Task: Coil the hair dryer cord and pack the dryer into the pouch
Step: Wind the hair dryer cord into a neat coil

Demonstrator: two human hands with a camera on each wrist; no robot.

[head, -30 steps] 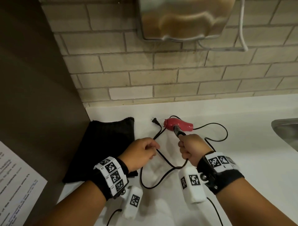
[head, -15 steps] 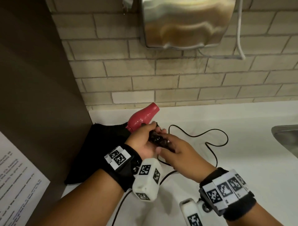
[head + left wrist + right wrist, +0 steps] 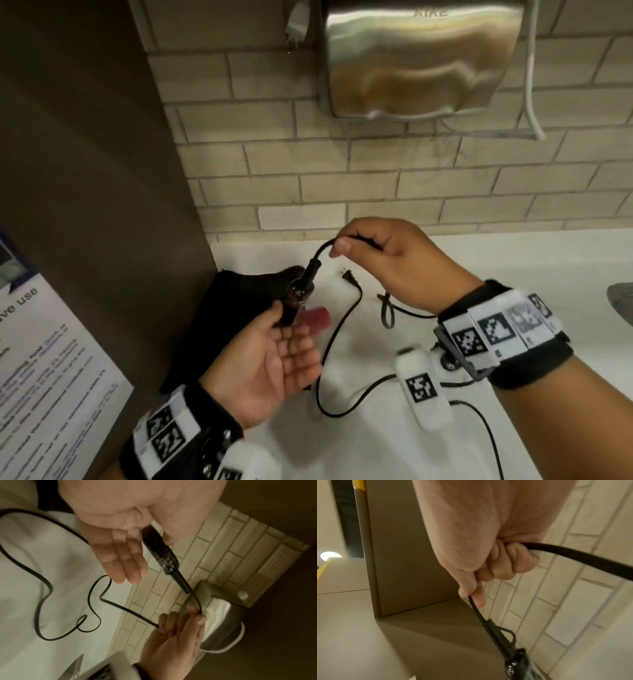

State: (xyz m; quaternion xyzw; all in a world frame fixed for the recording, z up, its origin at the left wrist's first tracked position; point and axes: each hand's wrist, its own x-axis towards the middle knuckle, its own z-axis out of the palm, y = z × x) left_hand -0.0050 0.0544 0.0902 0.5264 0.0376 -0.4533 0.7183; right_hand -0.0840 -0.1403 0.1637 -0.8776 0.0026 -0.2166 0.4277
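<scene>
To the left of the left hand (image 3: 270, 363), partly under it, the black pouch (image 3: 239, 308) lies flat on the white counter (image 3: 513, 267) against the brown side panel (image 3: 102, 171). The left hand is palm up, fingers (image 3: 123, 561) nearly straight and spread; its thumb presses the black handle (image 3: 299, 294) of the hair dryer (image 3: 317, 317) against the base of the fingers, so it grips the dryer lightly, not in a fist. The red body of the dryer shows blurred just beyond the fingertips. The handle's long axis runs up and away from the palm, tilted toward the right hand (image 3: 394, 263).

From the top of the handle the cord (image 3: 339, 342) rises in a short arc straight into the right hand, which hangs above and to the right of the left, over the counter. The right hand grasps the cord: thumb and forefinger pinch it near the strain relief, and the other fingers (image 3: 505, 566) curl round the run that leaves the back of the fist. That run drops to the counter and lies in loose loops below and between the two hands, with the plug (image 3: 347, 275) resting just under the right hand's knuckles, near the pouch's edge.

My judgement: coiling is only starting, and the right hand, nearer the slack, must lead the loops toward the handle.
</scene>
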